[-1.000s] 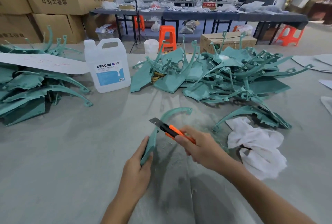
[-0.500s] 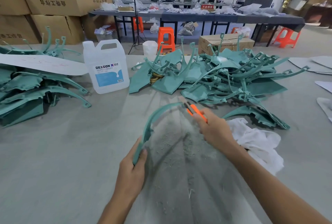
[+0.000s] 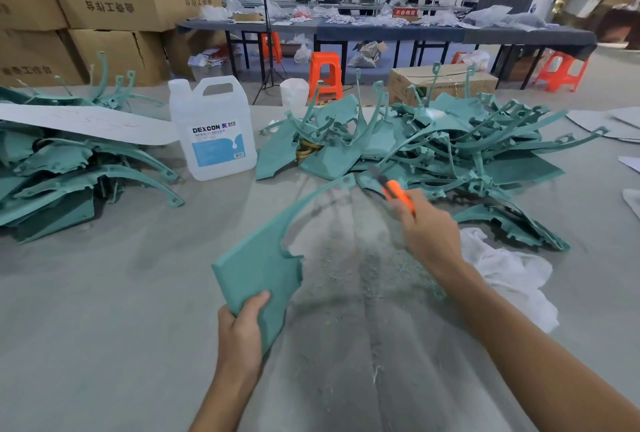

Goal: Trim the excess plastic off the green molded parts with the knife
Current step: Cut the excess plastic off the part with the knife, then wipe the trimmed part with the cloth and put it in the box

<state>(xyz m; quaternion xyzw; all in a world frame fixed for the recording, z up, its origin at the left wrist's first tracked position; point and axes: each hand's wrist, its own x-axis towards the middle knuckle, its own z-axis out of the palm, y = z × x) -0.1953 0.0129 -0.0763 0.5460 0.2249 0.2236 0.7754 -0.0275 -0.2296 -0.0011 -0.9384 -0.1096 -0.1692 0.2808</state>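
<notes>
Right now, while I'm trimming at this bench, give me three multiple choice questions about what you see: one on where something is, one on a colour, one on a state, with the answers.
1. Where does the DEXCON jug stand?
A) on a cardboard box
B) between the left pile and the right pile of green parts
C) under the far table

2. What colour is the handle of the utility knife?
A) yellow
B) blue
C) orange

3. What is the left hand doing?
A) gripping the wide end of a green molded part
B) lying flat on the table
C) lifting the jug

Answers: B, a heap of parts lies on each side of the jug; C, the handle in the right hand is bright orange; A, thumb and fingers wrap the part's wide end.
</notes>
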